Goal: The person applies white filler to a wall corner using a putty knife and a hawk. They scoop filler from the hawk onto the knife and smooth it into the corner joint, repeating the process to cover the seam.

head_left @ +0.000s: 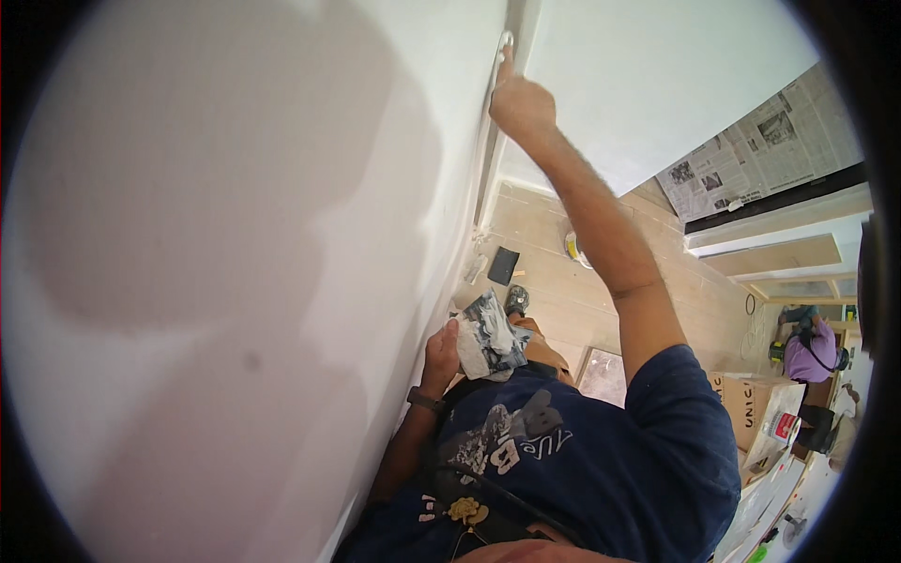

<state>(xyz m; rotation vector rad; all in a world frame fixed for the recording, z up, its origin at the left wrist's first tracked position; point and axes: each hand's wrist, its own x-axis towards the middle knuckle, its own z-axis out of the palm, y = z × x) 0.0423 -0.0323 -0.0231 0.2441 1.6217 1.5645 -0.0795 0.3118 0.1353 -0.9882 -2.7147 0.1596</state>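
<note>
My right hand reaches up to the narrow joint where the wall meets a pale upright trim strip. Its index finger points along the joint, with white paste on the tip. The other fingers are curled, and I see nothing held in them. Low at the wall, in front of my body, my left hand is closed on the edge of a crumpled plastic bag. White paste shows smeared in and on this dark, printed bag. The far-side fingers of that hand are hidden behind it.
A white panel stands right of the joint. On the floor lie a dark flat sheet and a white-and-yellow tub. Newspaper covers a surface at right. Farther right are a cardboard box and a person in purple.
</note>
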